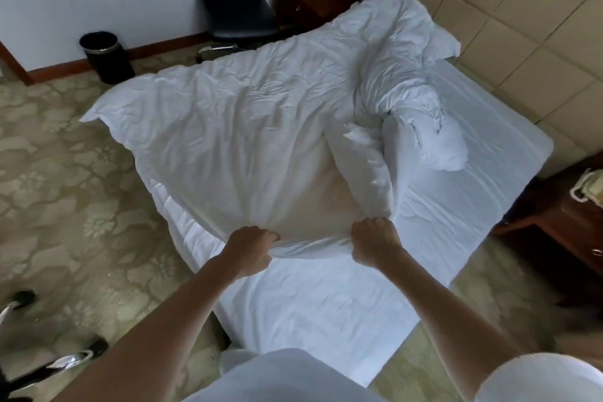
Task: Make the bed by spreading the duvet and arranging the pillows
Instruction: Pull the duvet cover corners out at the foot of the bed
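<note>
Both my hands are clamped on the near edge of the duvet (248,127) — my left hand (253,250) bunches the hem in a fist, my right hand (375,243) does the same just beside it, with a short stretch of hem taut between them. The duvet runs away from my hands and out to the left, one corner hanging past the mattress edge over the patterned carpet (65,179). Beyond my right hand it is rucked up in a twisted heap, and past that a pillow (437,39) sits against the padded headboard (509,26). To the right of my hands the bare sheet (456,179) lies open to the mattress edge; below my wrists there is more bare sheet. Floor room — wide carpet off to my left, a narrow strip to my right before the wooden nightstand (561,225). Far ahead of my left hand stand a black bin (106,57) and a dark chair (235,0). I can read no writing anywhere.
</note>
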Action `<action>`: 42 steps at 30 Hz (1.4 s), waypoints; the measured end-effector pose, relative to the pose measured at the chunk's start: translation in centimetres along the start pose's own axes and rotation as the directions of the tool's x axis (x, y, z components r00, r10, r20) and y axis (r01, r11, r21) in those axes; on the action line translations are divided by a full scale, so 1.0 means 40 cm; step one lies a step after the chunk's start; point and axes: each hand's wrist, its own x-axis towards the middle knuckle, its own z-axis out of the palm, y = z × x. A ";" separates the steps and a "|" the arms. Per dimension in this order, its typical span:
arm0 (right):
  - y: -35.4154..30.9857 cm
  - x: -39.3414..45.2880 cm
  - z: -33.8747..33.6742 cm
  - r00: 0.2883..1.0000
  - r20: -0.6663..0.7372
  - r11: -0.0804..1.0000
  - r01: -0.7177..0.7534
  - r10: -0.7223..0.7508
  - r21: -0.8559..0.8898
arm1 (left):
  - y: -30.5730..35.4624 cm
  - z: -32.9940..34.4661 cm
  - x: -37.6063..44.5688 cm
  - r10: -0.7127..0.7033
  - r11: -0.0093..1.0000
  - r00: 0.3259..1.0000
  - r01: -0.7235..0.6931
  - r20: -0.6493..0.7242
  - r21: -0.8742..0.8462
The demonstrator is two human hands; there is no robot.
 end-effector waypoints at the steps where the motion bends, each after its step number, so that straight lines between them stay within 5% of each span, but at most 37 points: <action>1: -0.017 -0.056 0.014 0.992 -0.116 0.997 -0.040 0.046 0.060 | -0.009 0.009 -0.015 -0.014 0.997 1.000 0.015 0.011 -0.072; 4: -0.119 -0.220 0.061 0.948 -0.308 0.965 0.000 0.084 0.263 | -0.026 0.031 -0.071 -0.022 0.948 0.999 0.033 0.037 -0.317; 7: -0.248 -0.338 0.062 0.931 -0.365 0.963 0.079 0.021 0.257 | 0.050 0.026 -0.136 -0.055 0.647 0.998 0.069 0.043 -0.760; 9: -0.305 -0.370 0.037 0.958 -0.284 0.951 0.127 -0.044 0.281 | 0.124 0.026 -0.145 -0.148 0.499 0.989 0.099 0.027 -0.861; 16: -0.290 -0.411 0.001 0.995 -0.075 0.964 0.077 -0.060 0.254 | 0.305 0.027 -0.115 -0.228 0.406 0.948 0.301 0.223 -0.863; 27: -0.205 -0.410 0.069 0.978 -0.093 0.947 0.203 -0.185 0.249 | 0.435 0.068 -0.070 -0.329 0.395 0.874 0.471 0.357 -0.789; 30: -0.164 -0.415 0.121 0.965 -0.131 0.904 0.258 -0.226 0.340 | 0.486 0.114 0.005 -0.353 0.247 0.857 0.472 0.375 -0.846; 34: -0.024 -0.453 0.193 0.926 -0.198 0.681 0.372 -0.323 0.630 | 0.522 0.208 0.100 -0.550 0.100 0.737 0.525 0.393 -0.845; 37: 0.108 -0.476 0.252 0.977 -0.119 0.466 0.191 -0.180 0.864 | 0.580 0.229 0.086 -0.692 0.170 0.677 0.488 0.249 -0.856; 40: 0.206 -0.407 0.278 0.992 0.037 0.215 -0.063 0.122 0.974 | 0.631 0.216 0.042 -0.668 0.288 0.744 0.294 0.030 -0.911; 42: 0.228 -0.367 0.260 0.959 0.234 -0.027 -0.233 0.161 0.972 | 0.672 0.208 -0.010 -0.568 0.389 0.818 0.175 -0.086 -0.904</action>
